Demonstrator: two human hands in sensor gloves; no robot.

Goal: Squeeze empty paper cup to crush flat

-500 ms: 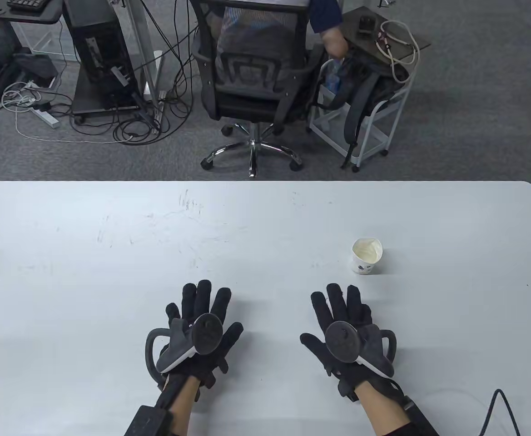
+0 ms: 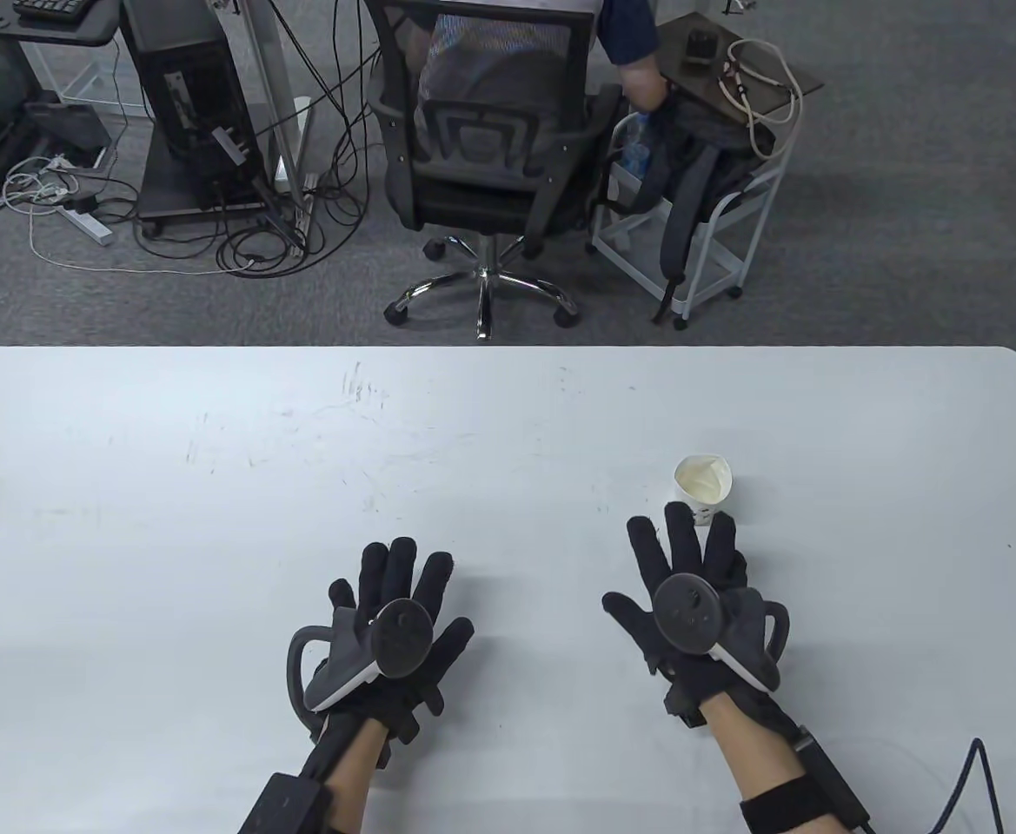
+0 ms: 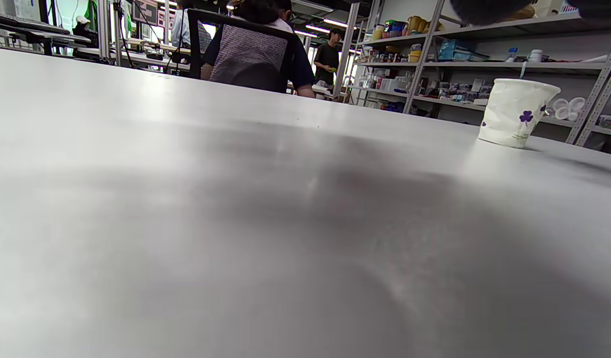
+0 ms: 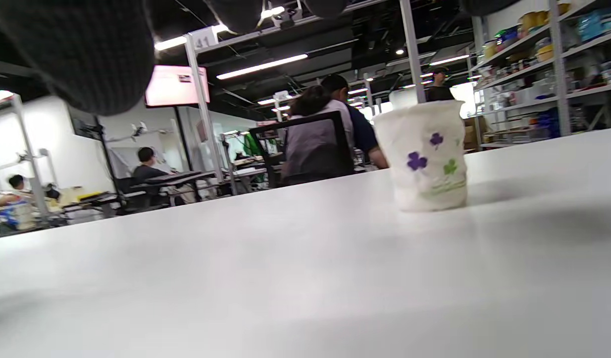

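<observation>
A white paper cup (image 2: 703,486) with purple and green clover prints stands upright on the white table (image 2: 212,486), right of centre. It also shows in the left wrist view (image 3: 517,113) and the right wrist view (image 4: 424,155); its wall looks a little wrinkled. My right hand (image 2: 681,556) is open with fingers spread, palm down, just short of the cup, its fingertips (image 2: 680,514) overlapping the cup's near side in the table view. My left hand (image 2: 399,578) is open, palm down, empty, at the table's near middle.
An office chair (image 2: 481,130) with a seated person stands beyond the table's far edge, next to a white cart (image 2: 699,226) with a backpack. A black cable (image 2: 968,773) lies at the near right corner.
My right hand has moved forward and to the right, toward the cup. My left hand has shifted slightly right. The cup has not moved.
</observation>
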